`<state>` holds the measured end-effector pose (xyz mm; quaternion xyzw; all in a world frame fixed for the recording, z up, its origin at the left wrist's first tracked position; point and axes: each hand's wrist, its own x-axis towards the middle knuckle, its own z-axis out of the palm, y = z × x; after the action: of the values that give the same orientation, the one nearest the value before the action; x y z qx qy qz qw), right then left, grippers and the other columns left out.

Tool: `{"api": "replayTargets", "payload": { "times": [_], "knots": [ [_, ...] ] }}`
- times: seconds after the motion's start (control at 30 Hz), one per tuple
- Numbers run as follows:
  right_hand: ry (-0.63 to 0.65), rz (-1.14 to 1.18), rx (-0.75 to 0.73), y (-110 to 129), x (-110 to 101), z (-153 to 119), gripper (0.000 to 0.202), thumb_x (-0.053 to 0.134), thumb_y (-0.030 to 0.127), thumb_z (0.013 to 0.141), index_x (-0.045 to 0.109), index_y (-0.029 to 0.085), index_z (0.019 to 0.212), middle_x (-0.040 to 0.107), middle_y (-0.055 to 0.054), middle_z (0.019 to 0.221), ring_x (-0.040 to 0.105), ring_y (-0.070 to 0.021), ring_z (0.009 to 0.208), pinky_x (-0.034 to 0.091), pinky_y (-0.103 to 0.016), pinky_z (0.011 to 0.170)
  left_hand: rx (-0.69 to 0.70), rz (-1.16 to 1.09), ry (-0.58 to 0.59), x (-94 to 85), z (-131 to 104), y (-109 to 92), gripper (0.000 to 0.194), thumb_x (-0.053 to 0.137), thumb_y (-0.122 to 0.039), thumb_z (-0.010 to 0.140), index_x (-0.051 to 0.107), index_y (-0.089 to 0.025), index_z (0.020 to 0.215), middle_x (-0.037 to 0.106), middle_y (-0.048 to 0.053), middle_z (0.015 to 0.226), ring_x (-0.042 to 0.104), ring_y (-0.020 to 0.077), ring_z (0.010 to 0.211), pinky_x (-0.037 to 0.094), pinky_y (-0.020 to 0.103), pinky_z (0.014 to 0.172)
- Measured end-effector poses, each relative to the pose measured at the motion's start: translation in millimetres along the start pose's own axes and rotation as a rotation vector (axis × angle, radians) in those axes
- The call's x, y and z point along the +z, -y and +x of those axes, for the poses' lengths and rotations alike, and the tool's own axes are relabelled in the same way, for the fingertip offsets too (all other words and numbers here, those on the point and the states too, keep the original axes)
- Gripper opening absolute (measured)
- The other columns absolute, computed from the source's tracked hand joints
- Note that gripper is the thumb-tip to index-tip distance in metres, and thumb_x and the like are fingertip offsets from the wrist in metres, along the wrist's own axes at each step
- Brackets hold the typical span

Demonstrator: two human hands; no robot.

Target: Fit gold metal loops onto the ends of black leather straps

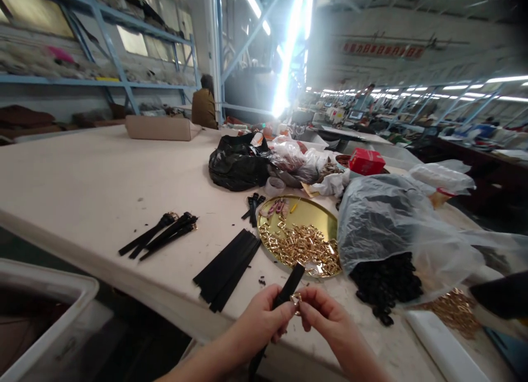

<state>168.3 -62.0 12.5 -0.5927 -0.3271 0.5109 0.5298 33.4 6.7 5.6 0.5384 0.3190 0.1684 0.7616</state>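
While the left hand [264, 321] pinches a black strap [289, 285] upright at lower centre, the right hand [325, 316] grips a gold buckle [296, 299] against it, the gold tray [317, 214] of spare buckles lying just above for easy reach.

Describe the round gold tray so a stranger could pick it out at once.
On the big pale table, look ahead of the hands, left of the clear plastic bag. The gold tray lies there, the only round, shiny thing, heaped with small gold buckles.

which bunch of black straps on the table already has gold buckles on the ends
The far-left bunch of black straps, fanned apart with gold hardware at their upper ends. The flat stack of plain strips beside the gold tray shows none.
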Motion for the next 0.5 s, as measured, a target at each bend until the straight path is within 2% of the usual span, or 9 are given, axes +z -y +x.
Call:
{"api": "replayTargets", "payload": {
  "times": [0.33,0.5],
  "knots": [
    [-0.101,0.042,-0.032,-21.4,0.5,0.1,0.028,0.069,0.043,0.063,0.065,0.019,0.077,0.060,0.001,0.064,0.050,-0.0111,0.053,0.043,-0.024,0.054,-0.095,-0.012,-0.078,6.9,2.3,3.8,0.013,0.050,-0.027,0.071,0.047,-0.016,0.077,0.041,-0.010,0.046,0.030,0.0033,0.036,0.024,0.014,0.034],
    [-0.129,-0.140,-0.151,-35.4,-0.4,-1.7,0.023,0.062,0.038,0.072,0.061,0.018,0.081,0.064,-0.004,0.072,0.057,-0.0166,0.065,0.046,-0.028,0.062,-0.065,0.134,-0.146,6.4,6.9,15.0,0.011,0.047,-0.028,0.073,0.043,-0.018,0.072,0.037,-0.011,0.044,0.030,0.0045,0.036,0.026,0.015,0.034]
  ]
}}
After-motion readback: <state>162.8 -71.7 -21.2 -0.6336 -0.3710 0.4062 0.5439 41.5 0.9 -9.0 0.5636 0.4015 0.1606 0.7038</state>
